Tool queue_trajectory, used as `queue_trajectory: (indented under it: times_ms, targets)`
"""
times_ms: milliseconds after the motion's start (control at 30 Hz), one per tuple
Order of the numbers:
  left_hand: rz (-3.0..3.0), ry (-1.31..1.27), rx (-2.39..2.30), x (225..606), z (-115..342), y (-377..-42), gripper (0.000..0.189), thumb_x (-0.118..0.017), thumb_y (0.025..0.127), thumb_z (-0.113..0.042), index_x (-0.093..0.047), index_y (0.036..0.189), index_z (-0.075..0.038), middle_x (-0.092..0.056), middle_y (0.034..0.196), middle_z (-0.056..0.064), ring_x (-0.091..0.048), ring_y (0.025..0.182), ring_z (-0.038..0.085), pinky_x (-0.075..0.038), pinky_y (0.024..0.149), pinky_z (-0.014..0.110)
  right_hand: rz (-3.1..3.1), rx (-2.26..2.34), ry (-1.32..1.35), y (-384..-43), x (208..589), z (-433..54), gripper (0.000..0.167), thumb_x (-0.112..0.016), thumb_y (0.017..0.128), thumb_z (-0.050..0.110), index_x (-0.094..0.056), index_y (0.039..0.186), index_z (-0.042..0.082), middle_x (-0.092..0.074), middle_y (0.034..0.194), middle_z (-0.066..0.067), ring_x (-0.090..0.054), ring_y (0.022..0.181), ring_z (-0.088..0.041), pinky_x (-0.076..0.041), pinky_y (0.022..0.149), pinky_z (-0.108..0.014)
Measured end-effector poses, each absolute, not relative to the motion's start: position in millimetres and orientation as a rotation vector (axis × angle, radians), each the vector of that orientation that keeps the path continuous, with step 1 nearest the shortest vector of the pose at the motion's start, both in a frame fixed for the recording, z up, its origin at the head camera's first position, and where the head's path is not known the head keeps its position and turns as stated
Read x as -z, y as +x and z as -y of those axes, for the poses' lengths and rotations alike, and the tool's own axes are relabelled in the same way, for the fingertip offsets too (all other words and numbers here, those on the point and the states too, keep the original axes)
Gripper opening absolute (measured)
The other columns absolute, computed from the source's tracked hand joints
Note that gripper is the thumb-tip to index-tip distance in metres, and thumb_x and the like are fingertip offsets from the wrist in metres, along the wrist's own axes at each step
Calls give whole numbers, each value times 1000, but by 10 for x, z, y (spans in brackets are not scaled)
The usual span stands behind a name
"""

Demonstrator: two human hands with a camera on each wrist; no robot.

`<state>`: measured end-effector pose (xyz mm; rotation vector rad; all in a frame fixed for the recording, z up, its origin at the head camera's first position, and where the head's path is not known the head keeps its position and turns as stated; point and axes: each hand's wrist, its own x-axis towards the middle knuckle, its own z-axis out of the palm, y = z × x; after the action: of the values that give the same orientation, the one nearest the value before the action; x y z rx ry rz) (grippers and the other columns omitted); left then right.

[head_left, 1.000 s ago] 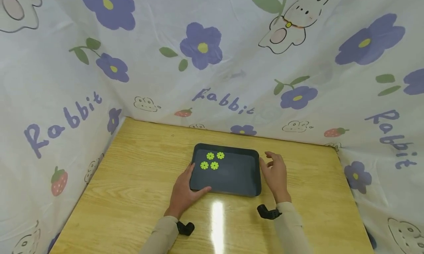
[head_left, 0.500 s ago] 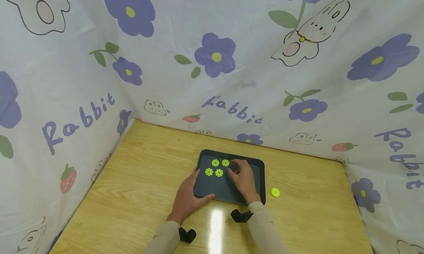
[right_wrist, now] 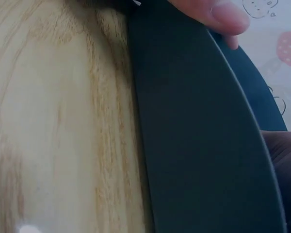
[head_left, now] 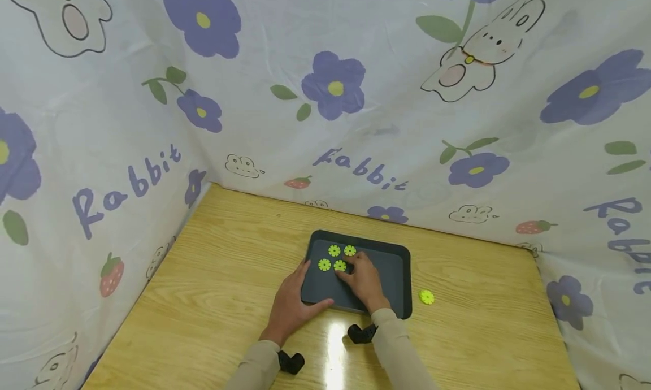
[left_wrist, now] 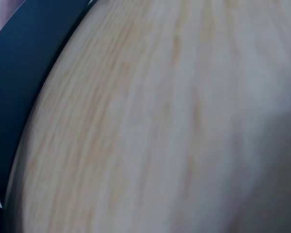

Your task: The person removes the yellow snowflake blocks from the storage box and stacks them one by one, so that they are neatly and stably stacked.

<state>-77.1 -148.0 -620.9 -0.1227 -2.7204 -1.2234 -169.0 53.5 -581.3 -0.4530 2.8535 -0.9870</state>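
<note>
A dark tray (head_left: 396,277) lies on the table, with several small yellow-green notched discs (head_left: 324,264) grouped in its left part. My left hand (head_left: 292,302) rests against the tray's near left corner, fingers along the left side and thumb on the near rim. Over the tray, my right hand (head_left: 365,280) pinches the near right disc (head_left: 339,265) of the group between thumb and forefinger. On the table, right of the tray, lies one more notched disc (head_left: 426,297). The right wrist view shows a thumb (right_wrist: 228,17) over the tray wall (right_wrist: 199,126). The left wrist view catches only the tray's side (left_wrist: 29,73).
The wooden table (head_left: 483,333) carries the tray. A white printed cloth (head_left: 264,118) with flowers and rabbits rises behind the table and along both sides. Black cameras (head_left: 291,362) sit on both wrists.
My right hand has moved from the tray's right edge to the group of discs, then slightly left and nearer onto one. The loose disc came into view. My left hand stays at the corner.
</note>
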Motion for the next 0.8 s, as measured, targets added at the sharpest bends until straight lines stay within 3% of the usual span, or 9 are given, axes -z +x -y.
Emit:
queue_trajectory:
  times_ms: [233, 400, 567, 800]
  targets:
    - [2714, -111, 1197, 6213, 1479, -778, 110, -76, 80, -72, -34, 163, -14, -34, 166, 6, -43, 146, 33, -42, 115, 58, -2872, 923, -510, -1687, 5830, -514, 41, -84, 90, 28, -75, 124, 6, -64, 114, -14, -67, 97, -29, -59, 83, -50]
    - [2714, -112, 1191, 6220, 1479, -775, 110, -76, 80, -74, -35, 163, -15, -35, 166, 6, -43, 146, 33, -42, 114, 58, -2895, 929, -560, -1654, 5876, -525, 40, -81, 93, 27, -73, 126, 5, -66, 118, -13, -67, 89, -22, -59, 80, -47]
    - [2706, -113, 1192, 6213, 1472, -778, 110, -76, 80, -73, -35, 163, -14, -35, 166, 7, -44, 145, 34, -43, 113, 59, -2931, 970, -619, -1639, 5887, -538, 37, -81, 93, 26, -74, 124, 6, -70, 110, -8, -61, 75, -12, -57, 70, -39]
    - [2731, -104, 1202, 6219, 1471, -785, 110, -75, 80, -74, -34, 163, -15, -35, 166, 7, -43, 146, 33, -42, 115, 58, -2932, 1020, -654, -1618, 5865, -579, 37, -81, 93, 25, -75, 123, 4, -72, 109, -8, -60, 71, -8, -56, 68, -34]
